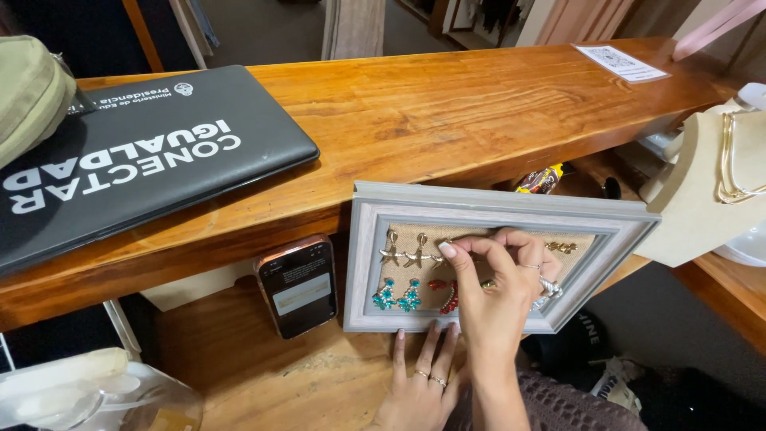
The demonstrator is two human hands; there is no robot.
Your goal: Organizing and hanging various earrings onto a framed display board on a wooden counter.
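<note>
A grey wooden frame with a burlap backing leans against the edge of the upper wooden counter. Pinned on the burlap are two starfish earrings, two teal gem earrings, a red pair and a small gold piece. My right hand, wearing rings, reaches onto the burlap; its thumb and forefinger pinch a small earring beside the starfish pair. My left hand lies flat on the lower wooden desk, its spread fingertips touching the frame's bottom edge.
A shut black laptop lies on the upper counter beside an olive bag. A phone leans left of the frame. A beige necklace bust stands at right, a paper slip lies at far right, and clear plastic sits at bottom left.
</note>
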